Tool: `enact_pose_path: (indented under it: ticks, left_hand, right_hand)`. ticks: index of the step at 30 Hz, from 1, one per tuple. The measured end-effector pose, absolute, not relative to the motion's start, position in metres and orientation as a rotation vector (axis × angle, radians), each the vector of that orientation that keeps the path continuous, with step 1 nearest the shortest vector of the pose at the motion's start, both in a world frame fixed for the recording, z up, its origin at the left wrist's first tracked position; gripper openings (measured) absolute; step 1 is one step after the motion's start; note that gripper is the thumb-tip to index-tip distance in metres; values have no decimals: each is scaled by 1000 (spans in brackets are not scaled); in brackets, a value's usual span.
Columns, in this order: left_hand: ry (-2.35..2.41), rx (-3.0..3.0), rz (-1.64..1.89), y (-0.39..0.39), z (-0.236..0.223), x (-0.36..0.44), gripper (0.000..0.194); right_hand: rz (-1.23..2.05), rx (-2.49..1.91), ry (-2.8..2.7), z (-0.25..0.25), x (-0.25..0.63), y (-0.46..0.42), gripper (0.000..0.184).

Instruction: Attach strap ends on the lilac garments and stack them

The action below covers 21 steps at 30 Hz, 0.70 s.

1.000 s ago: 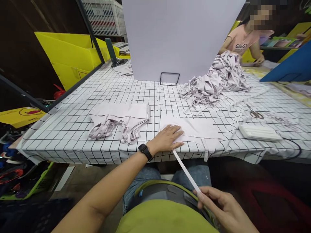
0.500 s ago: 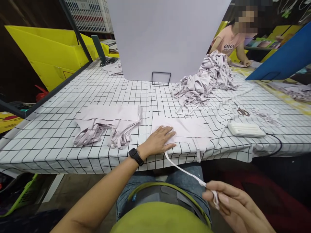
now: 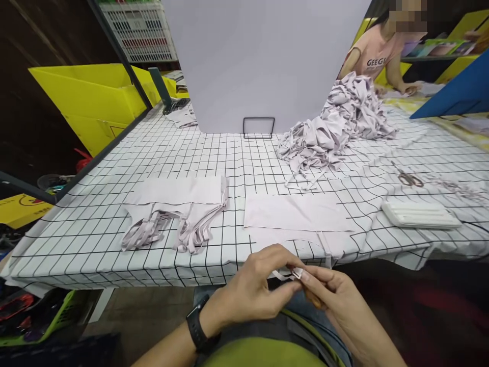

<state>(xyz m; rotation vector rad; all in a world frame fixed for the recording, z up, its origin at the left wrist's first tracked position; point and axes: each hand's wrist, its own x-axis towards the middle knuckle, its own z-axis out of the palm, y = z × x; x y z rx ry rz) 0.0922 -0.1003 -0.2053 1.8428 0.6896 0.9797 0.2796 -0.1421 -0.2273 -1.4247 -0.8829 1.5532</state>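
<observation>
My left hand [image 3: 255, 288] and my right hand [image 3: 336, 300] meet just below the table's front edge. Both pinch the end of a thin white strap [image 3: 296, 274] between their fingertips. The strap belongs to a pale flat garment [image 3: 296, 214] lying on the checked tablecloth [image 3: 95, 224] just above my hands. A black watch sits on my left wrist. A folded stack of the same pale garments [image 3: 178, 204] lies to the left, with its straps trailing toward the edge.
A loose heap of pale garments [image 3: 336, 125] lies at the back right, in front of a seated person in a pink shirt [image 3: 376, 51]. Scissors [image 3: 408, 178] and a white flat device [image 3: 420, 214] lie on the right. A grey board [image 3: 263, 61] stands behind. Yellow boxes [image 3: 95, 97] stand at the left.
My left hand has lifted off the flat garment and come down to meet the right hand. The right hand has moved up, and the strap is now gathered short between both hands.
</observation>
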Motion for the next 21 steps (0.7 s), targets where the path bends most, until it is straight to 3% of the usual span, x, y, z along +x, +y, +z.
enact_pose_path:
  ticks: [8,13,21]
  left_hand:
    - [989,1498,801,-86,-204,96,13]
    - [1053,1324,654,-81,-202,98,13]
    - [1101,1320,522,-73,-202,100,13]
  right_hand:
    - [1525,-1541,-1199,-215,275,-140,40]
    - [1225,-1530,-1440,-219,277,-135,27]
    - [1395,-1580,-1102,-215,266,-127,27]
